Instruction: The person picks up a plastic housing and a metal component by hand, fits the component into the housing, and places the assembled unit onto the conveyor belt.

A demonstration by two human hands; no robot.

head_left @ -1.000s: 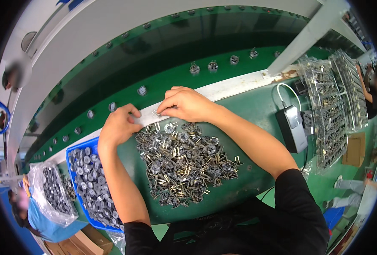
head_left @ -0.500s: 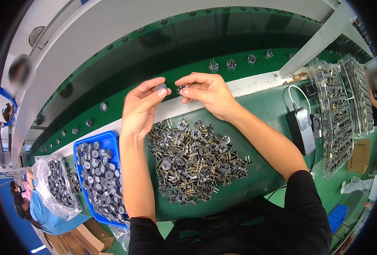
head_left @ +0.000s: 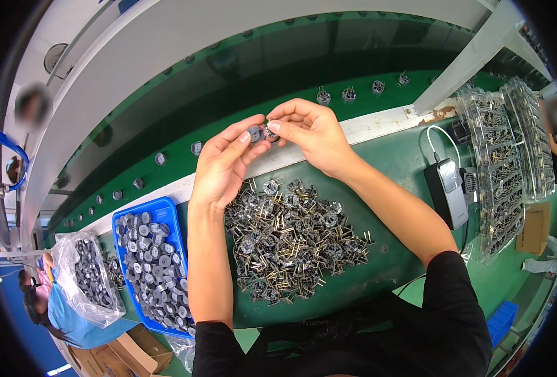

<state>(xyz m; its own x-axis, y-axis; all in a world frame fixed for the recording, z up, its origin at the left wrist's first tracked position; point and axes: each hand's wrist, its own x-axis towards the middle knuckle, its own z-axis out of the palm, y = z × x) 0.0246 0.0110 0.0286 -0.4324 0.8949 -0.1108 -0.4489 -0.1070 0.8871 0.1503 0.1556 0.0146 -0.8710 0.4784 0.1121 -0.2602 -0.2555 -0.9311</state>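
Above the work table's far edge, my two hands meet. Between the fingertips of my left hand [head_left: 223, 160] is a grey cap [head_left: 255, 133], round with a flat side. My right hand [head_left: 316, 135] pinches a small dark pin base [head_left: 270, 132] with metal parts, up against the cap; fingers partly hide both pieces, so I cannot tell whether they are joined. Below my hands spreads a pile of pin bases [head_left: 297, 239] with brass-coloured prongs. Left of my left forearm, a blue tray [head_left: 175, 217] is filled with loose grey caps [head_left: 153, 267].
Beyond the table's white edge rail [head_left: 366, 129] runs a green conveyor belt [head_left: 228, 135] carrying spaced-out pieces. Clear plastic trays of pin bases [head_left: 501, 169] stand at right, near a black-and-grey device [head_left: 449, 191] with a white cable. A bag of caps [head_left: 90, 276] and another person [head_left: 71, 314] are at left.
My left hand has moved right, bringing the grey cap against the pin base in my right hand; a gap lay between them before. Pieces on the belt have shifted slightly to the right.
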